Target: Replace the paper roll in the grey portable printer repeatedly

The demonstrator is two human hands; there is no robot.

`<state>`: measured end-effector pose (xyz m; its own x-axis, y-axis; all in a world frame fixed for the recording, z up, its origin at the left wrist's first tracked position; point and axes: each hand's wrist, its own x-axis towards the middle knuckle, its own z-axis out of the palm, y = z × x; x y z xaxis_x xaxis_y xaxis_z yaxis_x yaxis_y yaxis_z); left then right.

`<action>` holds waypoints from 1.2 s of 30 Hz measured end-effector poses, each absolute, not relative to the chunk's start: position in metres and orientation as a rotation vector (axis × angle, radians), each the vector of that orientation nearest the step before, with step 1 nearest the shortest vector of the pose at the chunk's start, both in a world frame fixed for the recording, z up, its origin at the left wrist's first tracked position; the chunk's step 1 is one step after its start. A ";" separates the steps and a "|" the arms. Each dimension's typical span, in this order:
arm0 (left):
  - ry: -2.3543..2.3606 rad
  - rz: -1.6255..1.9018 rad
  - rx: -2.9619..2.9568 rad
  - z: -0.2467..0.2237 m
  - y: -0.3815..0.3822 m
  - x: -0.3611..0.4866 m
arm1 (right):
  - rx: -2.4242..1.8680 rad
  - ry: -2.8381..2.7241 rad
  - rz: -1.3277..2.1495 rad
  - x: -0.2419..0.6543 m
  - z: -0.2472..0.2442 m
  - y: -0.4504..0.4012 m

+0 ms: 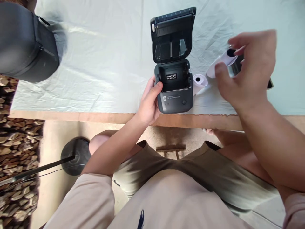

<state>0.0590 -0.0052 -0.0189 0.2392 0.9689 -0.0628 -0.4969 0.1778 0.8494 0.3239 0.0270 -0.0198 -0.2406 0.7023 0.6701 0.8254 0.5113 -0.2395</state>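
Note:
A small black printer (pixel 175 102) has its lid (pixel 172 38) swung up, and its inner compartment shows a label but no roll. My left hand (pixel 150 103) is closed round the printer's left side, thumb on the front rim. A small white paper roll (pixel 199 80) lies against the printer's right side. Farther right, another white roll (pixel 222 62) with a dark core is beside my right hand (pixel 250 63). That hand is raised with its thumb and fingers apart, partly covering a dark object behind it; whether the fingertips touch the roll is unclear.
A black zippered case (pixel 28 44) stands at the upper left on the pale cloth (pixel 107 57). The table's wooden front edge (pixel 114 117) runs above my lap. Stacked firewood (pixel 16 152) and a round black stand base (pixel 75 156) are at the lower left.

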 end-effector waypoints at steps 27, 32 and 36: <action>0.787 1.175 0.840 -0.023 -0.008 0.058 | -1.552 -1.879 0.047 0.334 -0.049 0.064; 0.774 1.178 0.835 -0.024 -0.008 0.058 | -1.480 -1.840 0.146 0.335 -0.051 0.063; 0.777 1.172 0.834 -0.023 -0.008 0.058 | -1.514 -1.561 0.285 0.331 -0.047 0.069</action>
